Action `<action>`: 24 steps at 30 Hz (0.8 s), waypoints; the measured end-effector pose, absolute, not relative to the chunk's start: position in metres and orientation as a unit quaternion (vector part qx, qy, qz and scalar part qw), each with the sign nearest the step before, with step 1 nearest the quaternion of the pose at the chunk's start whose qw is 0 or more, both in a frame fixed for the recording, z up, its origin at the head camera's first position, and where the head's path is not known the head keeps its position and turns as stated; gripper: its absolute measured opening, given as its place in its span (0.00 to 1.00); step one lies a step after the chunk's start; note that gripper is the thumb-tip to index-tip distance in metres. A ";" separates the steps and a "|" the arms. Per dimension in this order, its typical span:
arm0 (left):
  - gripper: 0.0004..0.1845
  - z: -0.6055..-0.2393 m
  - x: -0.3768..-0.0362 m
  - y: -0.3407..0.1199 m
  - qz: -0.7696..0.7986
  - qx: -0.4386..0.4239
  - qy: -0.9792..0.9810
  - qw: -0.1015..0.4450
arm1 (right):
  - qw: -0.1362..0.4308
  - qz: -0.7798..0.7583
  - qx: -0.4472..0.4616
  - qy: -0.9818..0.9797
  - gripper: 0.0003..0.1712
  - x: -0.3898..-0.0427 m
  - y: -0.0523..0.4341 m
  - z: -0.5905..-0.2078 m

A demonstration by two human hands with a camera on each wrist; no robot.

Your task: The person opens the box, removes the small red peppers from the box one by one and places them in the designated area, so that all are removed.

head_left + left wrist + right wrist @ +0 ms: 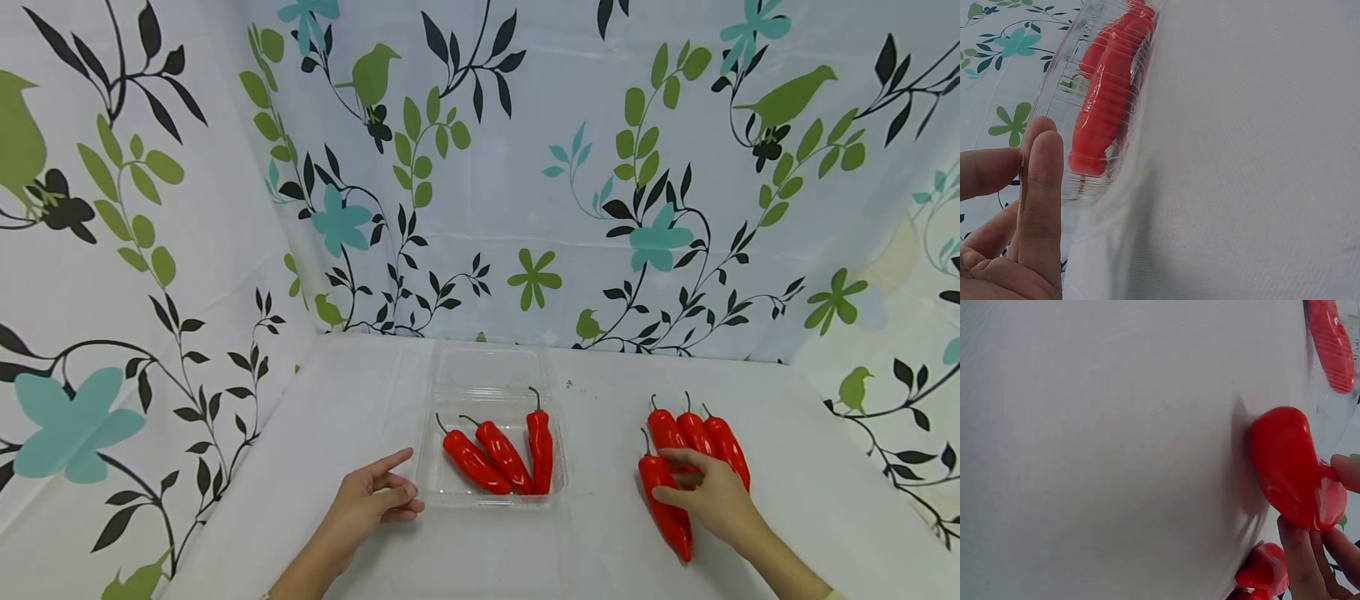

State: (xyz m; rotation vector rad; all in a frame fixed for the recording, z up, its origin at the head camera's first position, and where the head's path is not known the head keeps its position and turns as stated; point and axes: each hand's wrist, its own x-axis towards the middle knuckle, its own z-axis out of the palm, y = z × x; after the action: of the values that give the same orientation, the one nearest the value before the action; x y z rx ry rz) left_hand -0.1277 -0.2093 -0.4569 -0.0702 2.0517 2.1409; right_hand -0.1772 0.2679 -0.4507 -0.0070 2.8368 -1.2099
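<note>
R hand (708, 492): fingers curled, pinching 1 red pepper (670, 523) btwn thumb & fingertips.
Held pepper: on the right of the table (607, 542), left of the palm; stem sticks out on the far side of the grip, body & pointed tip run out nearer than the thumb. Can't tell if it's fully off the tabletop.
L hand (372, 498): holds nothing, fingers relaxed, loosely bent, index most extended; just left of the clear box (491, 502). Can't tell if fingertips touch its wall.
Clear box: mid-table, lid (487, 367) folded open to the far side; 3 boxed peppers (503, 454) inside, 2 slanting, right one near upright, stem far.
Loose peppers (694, 433): 3 more, side by side just beyond R hand; lower parts of some hidden behind it.
Hard to see: box edges faint vs. white cloth; R wrist view shows only pt. of the box & of the nearby peppers, cut off at frame edge. L wrist view: boxed peppers partly blurred thru ribbed plastic, far end cut off.
</note>
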 end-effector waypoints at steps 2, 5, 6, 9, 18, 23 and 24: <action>0.35 -0.457 -0.128 -0.209 0.719 -0.024 0.688 0.089 | 0.027 -0.377 -0.003 0.926 0.41 -0.177 0.268 -0.451; 0.34 -0.457 -0.128 -0.209 0.718 -0.024 0.689 0.091 | 0.025 -0.363 -0.002 0.931 0.40 -0.176 0.269 -0.452; 0.34 -0.457 -0.128 -0.209 0.718 -0.023 0.690 0.090 | 0.025 -0.359 -0.001 0.933 0.40 -0.176 0.269 -0.452; 0.35 -0.457 -0.127 -0.209 0.717 -0.020 0.691 0.089 | 0.027 -0.352 0.000 0.936 0.40 -0.175 0.271 -0.452; 0.35 -0.458 -0.128 -0.209 0.718 -0.020 0.691 0.089 | 0.022 -0.317 0.011 0.948 0.40 -0.172 0.274 -0.444; 0.35 -0.458 -0.127 -0.209 0.717 -0.023 0.691 0.090 | 0.020 -0.304 0.011 0.952 0.41 -0.171 0.274 -0.441; 0.35 -0.458 -0.127 -0.209 0.717 -0.023 0.691 0.090 | 0.019 -0.302 0.012 0.953 0.41 -0.171 0.274 -0.441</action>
State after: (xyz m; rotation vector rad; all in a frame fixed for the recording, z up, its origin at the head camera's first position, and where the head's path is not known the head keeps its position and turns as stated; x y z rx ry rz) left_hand -0.1274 -0.2093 -0.4584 -0.0692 2.0537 2.1336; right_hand -0.1714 0.2741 -0.4412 0.0366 2.9575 -0.9372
